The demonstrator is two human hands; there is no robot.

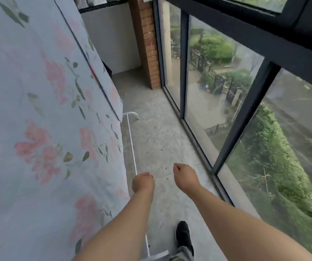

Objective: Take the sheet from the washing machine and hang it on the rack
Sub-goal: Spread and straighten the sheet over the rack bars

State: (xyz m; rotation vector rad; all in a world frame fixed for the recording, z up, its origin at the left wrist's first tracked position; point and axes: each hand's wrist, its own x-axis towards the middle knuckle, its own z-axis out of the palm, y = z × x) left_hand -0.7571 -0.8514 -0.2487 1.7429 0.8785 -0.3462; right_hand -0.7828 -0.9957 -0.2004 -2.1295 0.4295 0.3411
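Sheet over white rack; left hand, right hand alongside.

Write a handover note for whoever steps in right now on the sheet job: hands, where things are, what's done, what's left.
Left hand: fingers curled, holding nothing, beside the sheet's edge.
Right hand: curled too, empty, nearer the window.
Sheet: floral, hanging on the left, draped down toward the floor.
Rack: only its white lower rail shows under the sheet.
Done: sheet looks hung; washing machine not in view.
Left: probably just check it hangs evenly; its top is out of frame.
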